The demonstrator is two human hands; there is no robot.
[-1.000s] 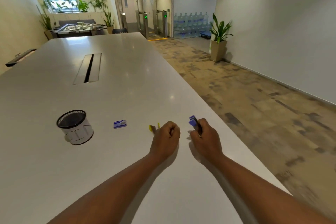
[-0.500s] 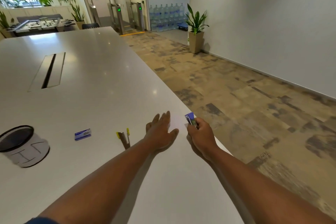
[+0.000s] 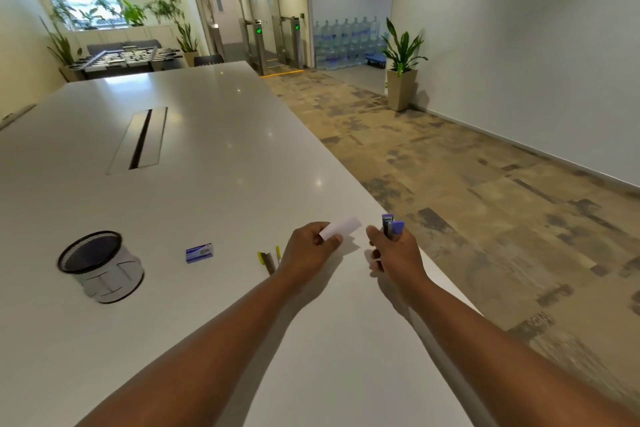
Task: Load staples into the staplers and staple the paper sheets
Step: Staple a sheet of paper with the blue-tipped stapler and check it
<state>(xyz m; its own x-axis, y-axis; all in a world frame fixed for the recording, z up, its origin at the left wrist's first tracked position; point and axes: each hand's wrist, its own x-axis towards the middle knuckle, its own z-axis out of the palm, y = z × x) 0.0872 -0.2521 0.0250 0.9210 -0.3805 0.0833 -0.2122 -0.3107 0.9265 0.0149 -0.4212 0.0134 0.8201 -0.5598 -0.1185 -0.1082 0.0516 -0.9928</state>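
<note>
Since 0.5 s ago my left hand [image 3: 310, 250] went from flat on the long white table [image 3: 207, 156] to pinching a small white folded paper slip [image 3: 341, 228], thumb on top, slip lifted just off the surface. Right hand [image 3: 394, 253] is wrapped round a small purple-and-grey stapler [image 3: 391, 226], nose poking up past the fingers, close to the R table edge and just R of the slip; they don't touch. Just L of the left hand I see a second stapler, yellow and dark [image 3: 268, 258], lying on the table, partly hidden by the wrist. Further L, a small blue staple box [image 3: 199, 252] lies flat. Well L of that, a black mesh cup w/ grey base [image 3: 100, 265]. Beyond both hands, a cable slot w/ metal flaps [image 3: 140, 139] in the tabletop. Far off, past the right hand, a potted plant in a tan planter [image 3: 401, 69] by the wall.
</note>
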